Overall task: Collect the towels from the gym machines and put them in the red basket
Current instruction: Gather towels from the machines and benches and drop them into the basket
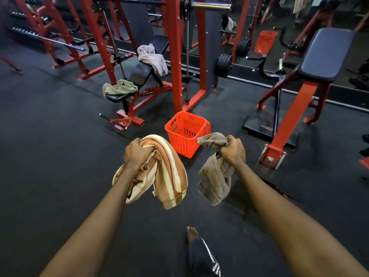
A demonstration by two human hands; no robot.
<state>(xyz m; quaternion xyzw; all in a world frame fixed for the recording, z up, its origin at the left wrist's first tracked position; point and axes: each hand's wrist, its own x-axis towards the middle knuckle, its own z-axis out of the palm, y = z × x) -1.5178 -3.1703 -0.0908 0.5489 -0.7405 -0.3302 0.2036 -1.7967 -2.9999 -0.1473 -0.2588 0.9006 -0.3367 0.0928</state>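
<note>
My left hand [136, 153] grips a bunched orange and cream striped towel [169, 176] that hangs below the fist. My right hand [232, 150] grips a grey-brown towel [214, 180], also hanging down. Both hands are held out in front of me, just short of the red basket [186, 132], which stands on the dark floor and looks empty. Beyond it, an olive towel [118, 87] lies on the seat of an incline bench, and a light grey towel [151, 56] is draped over that bench's backrest.
The red rack frame [175, 56] rises right behind the basket. A padded bench on red legs [323, 56] stands at the right. A mirror along the back wall reflects the basket. My bare foot [192, 233] is on the floor below.
</note>
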